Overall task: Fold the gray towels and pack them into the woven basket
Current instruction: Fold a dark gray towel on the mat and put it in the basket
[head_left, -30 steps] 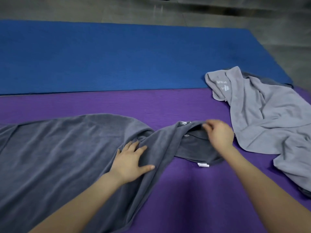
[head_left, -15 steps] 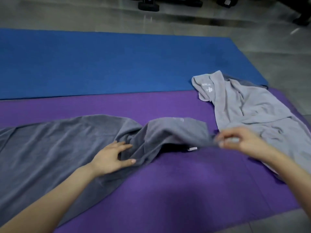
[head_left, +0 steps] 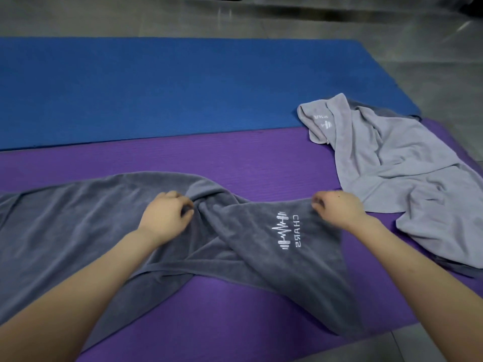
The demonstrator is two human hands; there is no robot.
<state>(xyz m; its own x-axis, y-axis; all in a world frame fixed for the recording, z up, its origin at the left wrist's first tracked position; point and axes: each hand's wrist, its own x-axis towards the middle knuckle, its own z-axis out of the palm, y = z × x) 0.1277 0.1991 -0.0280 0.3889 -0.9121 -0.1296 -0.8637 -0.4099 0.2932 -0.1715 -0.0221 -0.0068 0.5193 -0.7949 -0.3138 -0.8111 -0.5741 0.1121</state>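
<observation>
Your bare forearms enter from 7 and 5 o'clock, well apart. Your left hand (head_left: 167,218), knuckles up, pinches a fold of the dark towel (head_left: 261,270). Your right hand (head_left: 337,210) curls its fingers round the towel's corner.

One head-worn wide-angle camera looks forward and down from close above the purple mat (head_left: 261,158), with the blue mat (head_left: 183,87) across the upper frame and the floor (head_left: 339,27) along the top edge.
</observation>
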